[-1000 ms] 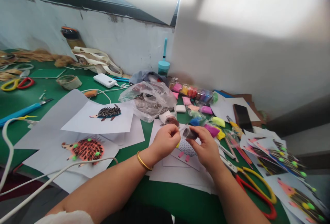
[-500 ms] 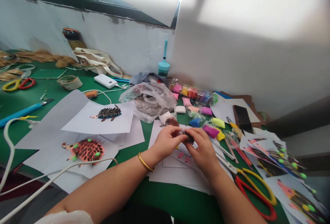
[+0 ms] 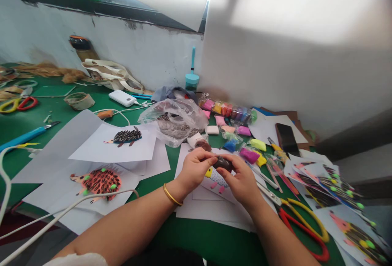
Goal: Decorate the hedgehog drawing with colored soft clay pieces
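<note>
A small packet of dark modelling clay (image 3: 223,163) with a shiny wrapper is held between my two hands. My left hand (image 3: 198,166) pinches its near-left end with thumb and fingers. On the other side, the fingers and thumb of my right hand (image 3: 240,178) wrap round it. Below lies a paper with a hedgehog drawing (image 3: 218,179), yellow-faced with pink feet, partly covered by my hands. Just beyond my left hand sits a brown clay packet (image 3: 203,145). A clear plastic bag of sunflower seeds (image 3: 174,125) lies farther back.
Several coloured clay packets (image 3: 249,155) spread behind my hands. Large scissors (image 3: 301,221) with red and yellow handles lie at the right, near finished hedgehog pictures (image 3: 355,233). A white cable (image 3: 76,198) crosses the left papers. A phone (image 3: 286,137) and a blue craft knife (image 3: 23,138) also lie there.
The dark packet now shows more fully between my fingers, turned toward the camera. My hands stay close together over the drawing. The whole view has shifted slightly.
</note>
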A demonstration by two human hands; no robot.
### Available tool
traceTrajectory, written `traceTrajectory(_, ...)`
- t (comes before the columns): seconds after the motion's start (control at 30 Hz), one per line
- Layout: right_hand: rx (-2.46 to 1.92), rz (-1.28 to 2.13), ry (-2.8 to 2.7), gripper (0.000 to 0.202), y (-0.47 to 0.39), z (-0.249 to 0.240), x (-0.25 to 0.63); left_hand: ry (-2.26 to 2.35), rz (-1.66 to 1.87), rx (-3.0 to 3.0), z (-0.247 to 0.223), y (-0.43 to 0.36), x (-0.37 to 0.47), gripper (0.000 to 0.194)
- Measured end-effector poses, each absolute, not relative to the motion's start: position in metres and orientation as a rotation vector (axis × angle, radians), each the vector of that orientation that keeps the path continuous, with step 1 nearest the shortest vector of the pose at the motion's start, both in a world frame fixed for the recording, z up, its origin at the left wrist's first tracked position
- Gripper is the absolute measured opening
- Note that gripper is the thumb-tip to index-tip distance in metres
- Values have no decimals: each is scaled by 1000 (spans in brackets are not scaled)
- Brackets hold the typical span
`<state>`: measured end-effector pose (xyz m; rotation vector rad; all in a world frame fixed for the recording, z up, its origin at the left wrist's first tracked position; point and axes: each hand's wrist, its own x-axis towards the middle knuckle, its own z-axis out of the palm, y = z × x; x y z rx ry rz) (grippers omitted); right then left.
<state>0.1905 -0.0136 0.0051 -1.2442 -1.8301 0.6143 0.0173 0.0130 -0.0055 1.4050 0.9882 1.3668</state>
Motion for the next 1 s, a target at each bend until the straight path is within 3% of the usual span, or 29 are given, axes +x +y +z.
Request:
traceTrajectory(0.23, -1243, 654, -1805, 25, -16, 7, 190, 1043, 1385, 1610, 1, 6, 17, 14)
traceTrajectory(0.37, -1199, 742, -1826, 35, -16, 3, 191, 1115, 1322, 1533, -1, 9, 15, 20)
traceTrajectory(0.7, -1325, 830, -1508, 36, 4, -16, 206, 1040, 1268, 1215, 3, 13, 14, 41)
traceTrajectory(1.0, -1430, 588, -1721, 48, 27, -35, 219, 1081, 1301, 1388, -4, 11, 17, 25)
